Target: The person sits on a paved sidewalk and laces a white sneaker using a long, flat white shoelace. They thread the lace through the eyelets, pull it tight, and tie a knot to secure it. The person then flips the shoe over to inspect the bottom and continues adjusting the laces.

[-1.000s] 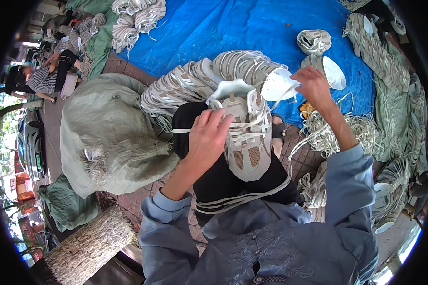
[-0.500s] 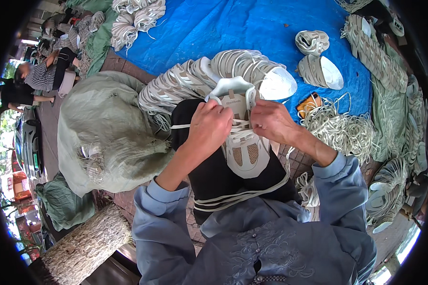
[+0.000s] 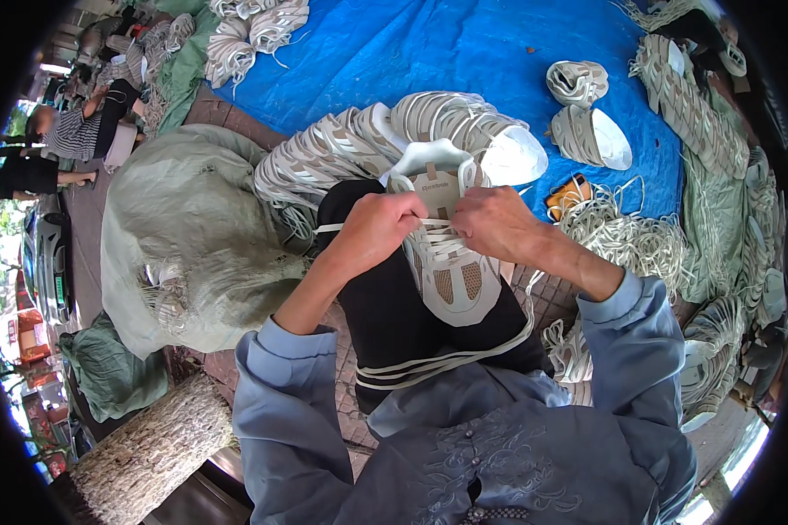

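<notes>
A white and beige shoe upper, flat-bottomed with brown mesh patches near the toe, rests on my black-clad thighs with its toe toward me. Pale lace crosses its lower eyelets. My left hand is closed, pinching the lace at the left eyelet row; a loose end sticks out to its left. On the opposite eyelet edge, my right hand is also closed, its fingertips gripping lace beside the tongue. The exact fingertip contact is partly hidden. More loose laces lie across my lap.
Stacked shoe uppers lie just beyond my knees. A blue tarp spreads behind them, with a heap of laces and an orange object at right. A bulging pale sack stands left, near a rough log.
My left hand has shifted slightly down and left, and my right hand has edged left, nearer the middle of the upper. The upper stays on my lap.
</notes>
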